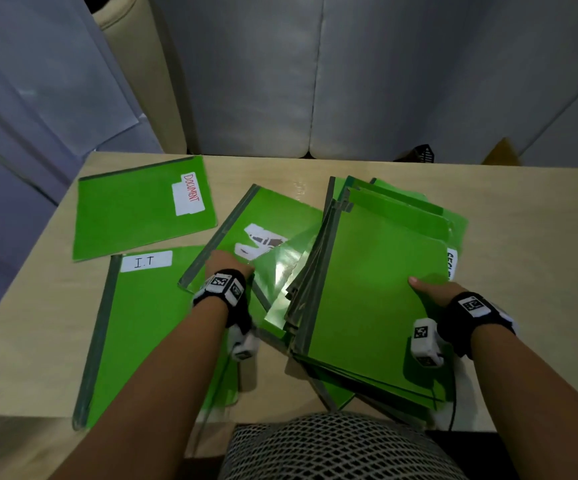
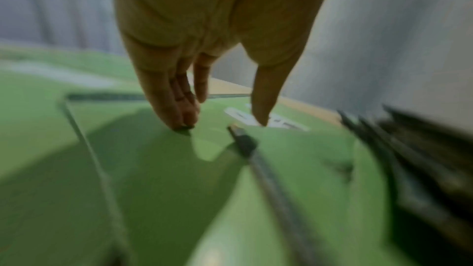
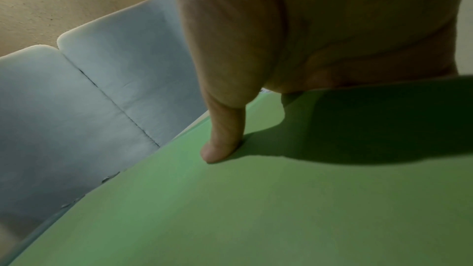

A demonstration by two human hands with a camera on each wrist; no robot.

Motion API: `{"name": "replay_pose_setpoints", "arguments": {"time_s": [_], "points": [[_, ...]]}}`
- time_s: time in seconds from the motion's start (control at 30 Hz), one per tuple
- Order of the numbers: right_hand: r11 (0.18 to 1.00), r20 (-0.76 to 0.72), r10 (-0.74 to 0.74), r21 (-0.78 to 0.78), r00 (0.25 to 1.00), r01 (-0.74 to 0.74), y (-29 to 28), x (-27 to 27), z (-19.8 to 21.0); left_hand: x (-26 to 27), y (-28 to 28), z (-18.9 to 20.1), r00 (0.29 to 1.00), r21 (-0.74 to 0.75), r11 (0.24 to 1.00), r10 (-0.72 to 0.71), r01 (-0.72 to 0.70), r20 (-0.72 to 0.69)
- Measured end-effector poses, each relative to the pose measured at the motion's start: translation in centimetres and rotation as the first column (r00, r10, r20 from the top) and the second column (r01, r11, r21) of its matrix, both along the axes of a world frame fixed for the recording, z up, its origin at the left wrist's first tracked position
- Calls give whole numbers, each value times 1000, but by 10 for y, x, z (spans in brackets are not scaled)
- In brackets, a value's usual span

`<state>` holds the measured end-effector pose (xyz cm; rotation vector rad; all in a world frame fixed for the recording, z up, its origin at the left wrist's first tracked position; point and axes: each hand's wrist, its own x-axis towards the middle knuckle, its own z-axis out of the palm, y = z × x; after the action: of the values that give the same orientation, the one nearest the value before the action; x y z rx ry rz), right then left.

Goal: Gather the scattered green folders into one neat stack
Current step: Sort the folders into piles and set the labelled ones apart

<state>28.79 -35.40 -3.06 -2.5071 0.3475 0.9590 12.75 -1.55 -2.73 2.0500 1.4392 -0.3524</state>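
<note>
Folders, thin green card with grey spine strips, are partly gathered. Nearest, at five o'clock on the pale wooden surface (image 1: 529, 202), lies the untidy fanned pile of green folders (image 1: 377, 289). The right hand (image 1: 434, 291) grips its right edge, thumb (image 3: 222, 145) flat on the top cover, other fingers hidden beneath; judged, this steadies the pile to receive more. At seven o'clock lies the green folder labelled I.T (image 1: 142, 327), untouched. Toward centre, the left hand (image 1: 227, 266) rests straight fingertips (image 2: 183, 118) on the green folder with a torn white label (image 1: 263, 230), apparently to slide it toward the pile. Farthest, at eleven o'clock, lies the green folder labelled DOCUMENT (image 1: 135, 209), well apart from both hands.
</note>
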Motion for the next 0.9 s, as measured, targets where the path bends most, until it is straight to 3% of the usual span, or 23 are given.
{"name": "replay_pose_setpoints", "arguments": {"time_s": [0.2, 0.27, 0.37, 0.43, 0.57, 0.8, 0.83, 0.9], "points": [[1000, -19, -26, 15, 999, 26, -1, -4, -2, 12, -7, -2, 998, -306, 951, 57, -50, 14], [1000, -21, 2, -5, 1000, -2, 0, -4, 2, 8, -8, 1, 999, -382, 924, -18, 4, -33], [995, -40, 76, -57, 996, -79, 0, -3, 9, 6, -16, 4, 999, -325, 946, 18, -7, 31], [996, -81, 74, -45, 994, -78, -1, 1, 11, 6, -20, 3, 996, -314, 948, -40, 61, 74], [997, -134, 68, -20, 989, -71, -4, 5, 12, 18, -3, 14, 977, -288, 957, 26, 37, 212], [998, -115, 57, -15, 992, -59, -6, 4, 9, 28, 50, 56, 919, 19, 999, 26, -37, 394], [998, -115, 56, -18, 992, -58, -6, 5, 9, 30, 50, 56, 925, 1, 1000, 25, -28, 378], [998, -111, 58, -21, 992, -61, -7, 8, 7, 29, 47, 51, 981, -104, 994, -24, 44, 193]]}}
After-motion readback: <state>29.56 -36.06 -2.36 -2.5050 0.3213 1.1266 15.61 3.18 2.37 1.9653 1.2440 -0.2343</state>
